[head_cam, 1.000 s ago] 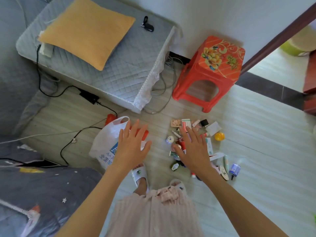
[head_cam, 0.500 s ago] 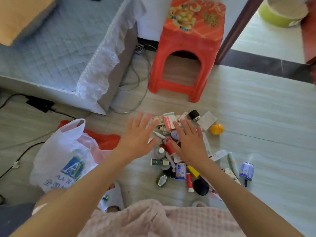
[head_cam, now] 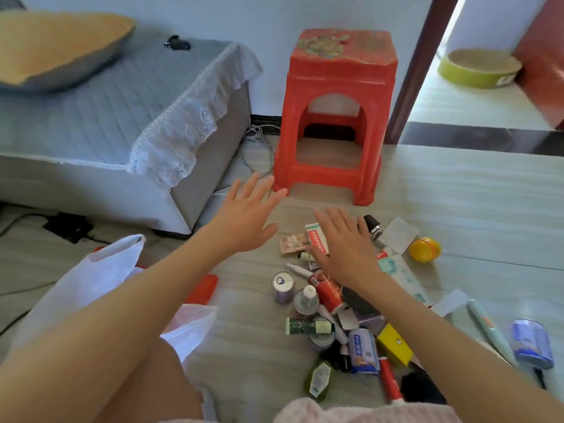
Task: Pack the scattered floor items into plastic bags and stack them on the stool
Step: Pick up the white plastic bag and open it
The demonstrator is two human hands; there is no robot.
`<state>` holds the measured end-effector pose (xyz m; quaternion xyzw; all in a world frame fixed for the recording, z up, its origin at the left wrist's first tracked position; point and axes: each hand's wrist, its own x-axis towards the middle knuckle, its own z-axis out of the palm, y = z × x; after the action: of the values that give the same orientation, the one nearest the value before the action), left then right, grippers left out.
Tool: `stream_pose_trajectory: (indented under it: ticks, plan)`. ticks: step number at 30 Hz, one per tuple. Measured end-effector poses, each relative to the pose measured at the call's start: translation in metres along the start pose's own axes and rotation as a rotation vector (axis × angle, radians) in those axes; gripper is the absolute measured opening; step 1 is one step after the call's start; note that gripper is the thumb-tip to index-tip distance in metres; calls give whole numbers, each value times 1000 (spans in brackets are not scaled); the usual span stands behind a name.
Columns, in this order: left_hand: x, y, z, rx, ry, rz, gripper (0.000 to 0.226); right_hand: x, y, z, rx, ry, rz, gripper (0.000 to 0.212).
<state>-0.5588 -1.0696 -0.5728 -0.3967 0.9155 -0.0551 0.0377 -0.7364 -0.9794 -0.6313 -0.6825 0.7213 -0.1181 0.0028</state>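
Both the left hand [head_cam: 244,221] and right hand [head_cam: 345,245] hover empty, fingers spread, over the floor items [head_cam: 329,306] before the stool [head_cam: 335,117]; a hasty scoop could send round bottles rolling.

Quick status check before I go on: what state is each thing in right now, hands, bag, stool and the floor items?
left hand: open, fingers spread, holding nothing
right hand: open above the pile, holding nothing
white plastic bag: on the floor, mouth open, crumpled
red stool: upright, nothing stacked on its top
pile of small items: loose on the floor, unpacked
green bottle: lying on its side
yellow round container: apart from the pile, lid on
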Motion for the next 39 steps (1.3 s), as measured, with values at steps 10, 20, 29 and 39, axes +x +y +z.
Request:
stream_pose_trajectory:
  ticks: [10,20,29,39]
  plan:
    - [-95,-53,-58,-45,250,-40,58,-13,-88,-88,-146,161,-251,67]
    - [-168,-70,-6,-223,144,-183,89,-18,-133,-67,-162,38,-336,67]
    - [-175,-95,119,-390,-151,-278,47,44,-128,42,-242,-242,-524,60]
    - [-209,-100,260,-128,-428,-275,73,55,-178,211,203,-823,-201,55]
